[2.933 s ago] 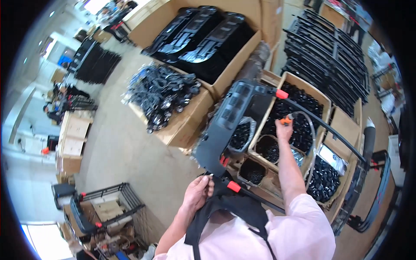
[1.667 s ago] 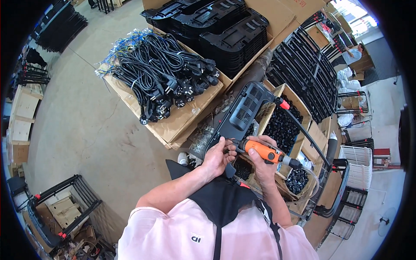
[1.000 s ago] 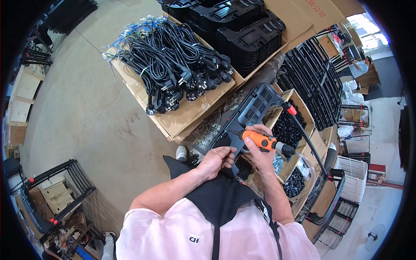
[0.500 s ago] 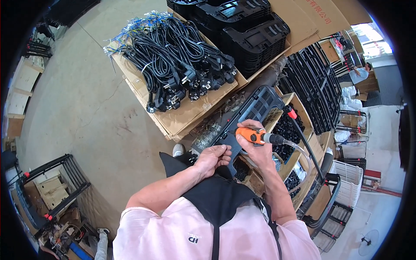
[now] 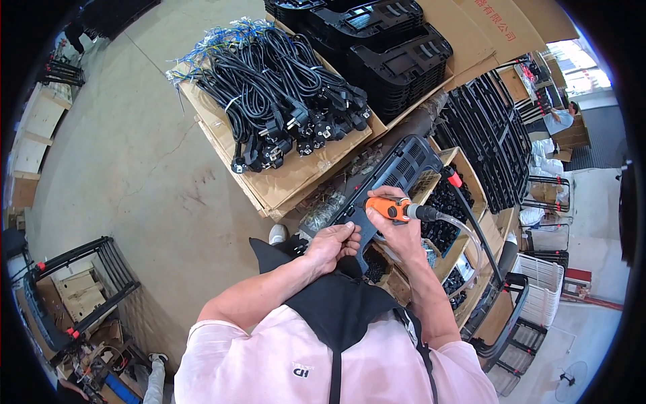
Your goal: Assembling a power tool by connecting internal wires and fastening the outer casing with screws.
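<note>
Head view: orange driver just right of frame centre, my right hand wrapped round it over the dark panel. My left hand is pinched together, honestly can't tell on what. Black cables heaped toward the top.

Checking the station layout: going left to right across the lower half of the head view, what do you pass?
Black tubular frame with red clips → light-coloured shoe → left hand → orange handheld power tool → white wire basket.
</note>
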Demonstrator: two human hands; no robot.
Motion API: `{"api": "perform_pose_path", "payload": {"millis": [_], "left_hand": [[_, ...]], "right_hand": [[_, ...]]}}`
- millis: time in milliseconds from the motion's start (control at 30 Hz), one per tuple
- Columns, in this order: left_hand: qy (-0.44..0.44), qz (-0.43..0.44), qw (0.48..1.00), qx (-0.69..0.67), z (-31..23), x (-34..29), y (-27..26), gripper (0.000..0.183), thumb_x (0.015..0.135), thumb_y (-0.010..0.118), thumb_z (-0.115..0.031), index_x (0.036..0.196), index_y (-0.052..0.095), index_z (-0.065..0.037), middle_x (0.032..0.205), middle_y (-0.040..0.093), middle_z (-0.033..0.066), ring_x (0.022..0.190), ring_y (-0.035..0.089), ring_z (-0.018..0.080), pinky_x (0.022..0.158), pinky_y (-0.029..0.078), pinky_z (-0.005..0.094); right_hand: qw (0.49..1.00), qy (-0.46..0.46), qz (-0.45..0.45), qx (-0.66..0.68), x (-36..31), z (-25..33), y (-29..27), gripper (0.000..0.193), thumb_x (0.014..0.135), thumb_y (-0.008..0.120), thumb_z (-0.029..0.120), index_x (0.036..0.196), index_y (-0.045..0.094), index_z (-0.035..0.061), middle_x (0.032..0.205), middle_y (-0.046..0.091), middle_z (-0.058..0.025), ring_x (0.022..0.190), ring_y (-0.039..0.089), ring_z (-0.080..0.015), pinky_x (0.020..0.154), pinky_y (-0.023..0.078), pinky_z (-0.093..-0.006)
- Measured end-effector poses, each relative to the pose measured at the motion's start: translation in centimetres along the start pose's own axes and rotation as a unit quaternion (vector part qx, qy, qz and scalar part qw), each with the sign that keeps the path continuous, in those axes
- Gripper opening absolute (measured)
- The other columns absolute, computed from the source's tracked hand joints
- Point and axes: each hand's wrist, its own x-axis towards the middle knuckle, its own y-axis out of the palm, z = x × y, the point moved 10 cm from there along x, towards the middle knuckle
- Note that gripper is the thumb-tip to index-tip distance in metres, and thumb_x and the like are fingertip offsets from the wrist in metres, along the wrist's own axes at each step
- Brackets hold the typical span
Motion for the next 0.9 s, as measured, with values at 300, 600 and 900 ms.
{"api": "perform_pose_path", "payload": {"millis": [300,600,900], "left_hand": [[0.022,0.023,0.996,-0.087,-0.5,0.2,-0.6,0.029,0.111,0.059,-0.032,0.115,0.068,-0.005,0.089,0.071,0.0029,0.073,0.068,0.014,0.065,0.061,0.0278],[0.025,0.005,0.995,-0.092,-0.6,0.2,-0.6,0.028,0.112,0.056,-0.032,0.115,0.067,-0.006,0.089,0.07,0.0024,0.074,0.067,0.0137,0.067,0.06,0.0278],[0.002,0.015,0.995,-0.101,-0.5,0.2,-0.3,0.029,0.114,0.054,-0.03,0.118,0.067,-0.005,0.09,0.067,0.0011,0.076,0.064,0.0133,0.068,0.058,0.0279]], "right_hand": [[0.989,0.011,-0.068,0.134,-5.1,1.1,-2.2,0.052,0.091,0.079,0.003,0.136,0.056,-0.0002,0.13,0.07,-0.0161,0.119,0.068,-0.0224,0.106,0.053,-0.037],[0.983,0.002,-0.075,0.168,-6.6,-0.3,-2.0,0.053,0.09,0.081,0.006,0.137,0.056,0.0005,0.129,0.071,-0.0176,0.12,0.067,-0.0236,0.108,0.054,-0.0393],[0.98,0.004,-0.081,0.18,-7.1,-1.1,-1.9,0.053,0.09,0.08,0.004,0.137,0.055,-0.0001,0.129,0.071,-0.018,0.12,0.067,-0.0245,0.108,0.054,-0.0405]]}}
